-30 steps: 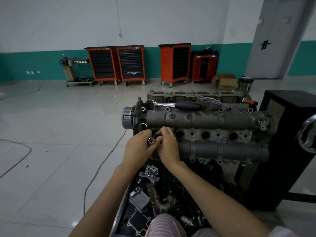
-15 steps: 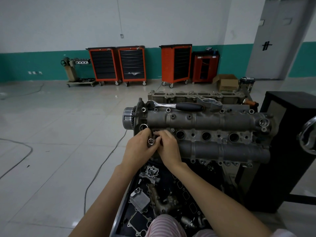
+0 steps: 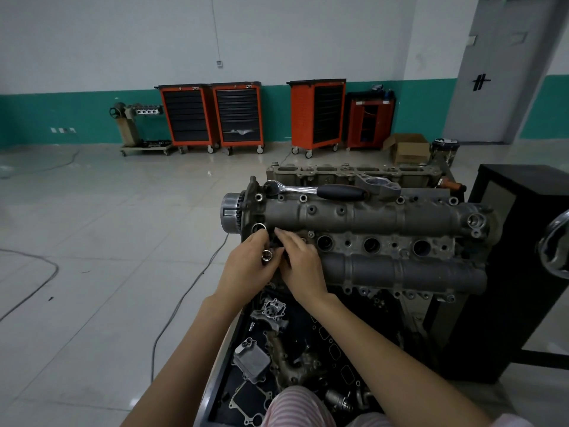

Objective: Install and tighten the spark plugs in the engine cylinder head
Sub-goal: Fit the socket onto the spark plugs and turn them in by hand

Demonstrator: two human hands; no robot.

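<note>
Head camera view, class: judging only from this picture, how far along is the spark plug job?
Done: nothing visibly finished.

In hand: the left hand holds a shiny metal socket at the leftmost well of the grey metal cylinder head; the right hand works beside it.

Left: three round wells look open, and the black-handled chrome ratchet lies unused on top.

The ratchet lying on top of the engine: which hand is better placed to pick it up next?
Probably the right hand. The ratchet lies beyond it and to the right, with the black grip on that side. The left hand holds the shiny socket and sits further from the grip.
</note>
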